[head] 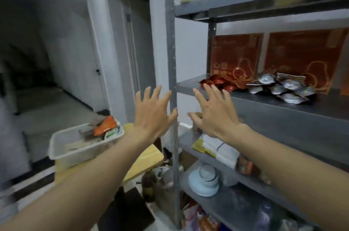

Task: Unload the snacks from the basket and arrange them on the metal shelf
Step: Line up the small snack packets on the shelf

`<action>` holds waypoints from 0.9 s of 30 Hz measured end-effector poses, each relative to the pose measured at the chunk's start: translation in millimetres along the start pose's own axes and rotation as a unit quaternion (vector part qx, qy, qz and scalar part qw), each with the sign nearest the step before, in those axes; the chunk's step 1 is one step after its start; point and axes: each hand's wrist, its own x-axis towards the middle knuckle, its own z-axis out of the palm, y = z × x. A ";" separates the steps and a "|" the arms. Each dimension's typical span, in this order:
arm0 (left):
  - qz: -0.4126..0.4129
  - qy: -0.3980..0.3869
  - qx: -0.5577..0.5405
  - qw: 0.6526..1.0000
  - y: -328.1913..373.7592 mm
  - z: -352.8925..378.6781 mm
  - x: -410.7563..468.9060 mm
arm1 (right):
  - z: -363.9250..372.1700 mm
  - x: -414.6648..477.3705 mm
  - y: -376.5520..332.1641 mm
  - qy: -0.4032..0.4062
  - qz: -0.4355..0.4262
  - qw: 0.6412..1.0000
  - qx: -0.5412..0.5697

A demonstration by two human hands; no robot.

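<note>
Right now I am holding both palms empty: my left hand (153, 113) and right hand (214, 112) are spreading straight fingers (149, 97), gripping nothing, just before the metal shelf (264, 109). Down to my left the basket (62, 148) is sitting on a yellow stool (149, 157), snacks (104, 126) lying inside. Farther back, red packets (217, 81) and silver packets (283, 88) are lying side by side on that shelf; I am judging the next handful belongs beside them
</note>
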 end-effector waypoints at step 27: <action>-0.248 -0.075 0.056 0.964 -391.8 165.9 -15.6 | 236.5 259.4 -319.0 -0.098 -0.170 0.965 0.175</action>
